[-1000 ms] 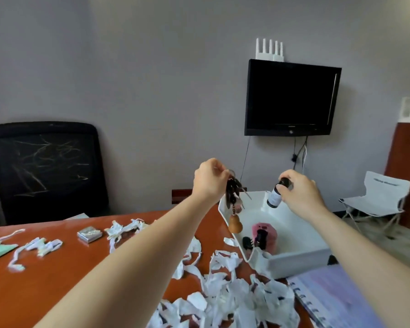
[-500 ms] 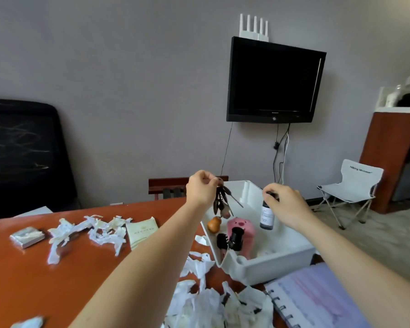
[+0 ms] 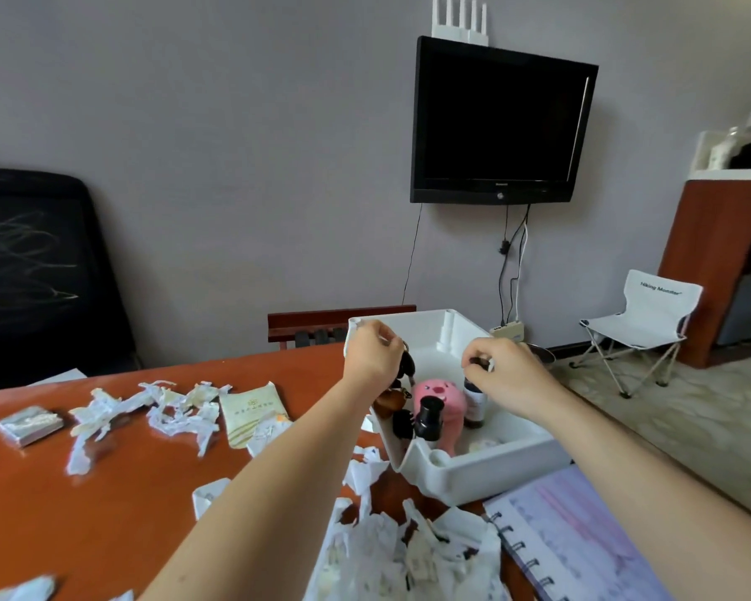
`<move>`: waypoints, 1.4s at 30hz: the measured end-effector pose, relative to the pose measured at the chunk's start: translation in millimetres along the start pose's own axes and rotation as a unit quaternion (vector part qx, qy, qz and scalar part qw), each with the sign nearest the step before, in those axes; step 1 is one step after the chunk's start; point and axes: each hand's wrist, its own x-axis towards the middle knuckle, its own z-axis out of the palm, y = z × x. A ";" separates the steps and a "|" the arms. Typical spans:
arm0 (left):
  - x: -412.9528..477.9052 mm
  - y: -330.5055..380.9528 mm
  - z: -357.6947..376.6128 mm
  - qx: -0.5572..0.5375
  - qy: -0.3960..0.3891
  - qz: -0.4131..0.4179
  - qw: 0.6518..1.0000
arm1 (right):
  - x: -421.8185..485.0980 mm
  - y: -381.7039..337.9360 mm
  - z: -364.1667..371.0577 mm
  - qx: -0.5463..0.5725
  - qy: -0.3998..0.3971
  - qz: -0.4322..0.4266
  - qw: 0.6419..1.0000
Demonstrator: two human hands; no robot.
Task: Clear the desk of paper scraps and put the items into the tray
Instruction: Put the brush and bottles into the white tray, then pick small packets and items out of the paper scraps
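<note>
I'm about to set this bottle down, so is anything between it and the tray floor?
Nothing visible does. The right hand holds the bottle by its cap, low inside the tray; the pink toy stands close beside it, not underneath.

left hand [image 3: 376, 357] holding keys [image 3: 407, 366] over white tray [image 3: 495, 466], right hand [image 3: 510, 377] gripping small bottle [image 3: 475, 405] inside it, paper scraps [image 3: 408, 553] on desk [image 3: 105, 492]

The reddish-brown desk [image 3: 105, 492] bore a white tray [image 3: 495, 466] toward its far right, with a spiral notebook [image 3: 582, 544] just beside it. Torn paper scraps [image 3: 408, 553] lay heaped nearby and strewn leftward, among them a pale sachet [image 3: 252, 412] and a silvery packet [image 3: 29, 425].
</note>
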 end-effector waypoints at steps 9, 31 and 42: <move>-0.1 -9.9 3.0 0.117 -0.118 0.062 0.984 | -1.7 -2.2 -0.8 0.050 -0.018 0.000 0.999; -81.7 25.4 -119.2 0.343 -0.196 0.185 0.900 | -44.3 -94.6 -27.5 -0.118 -0.042 -0.101 0.987; -166.5 -4.0 -258.9 0.379 -0.149 0.143 0.902 | -115.5 -215.7 8.4 -0.140 -0.151 -0.231 0.951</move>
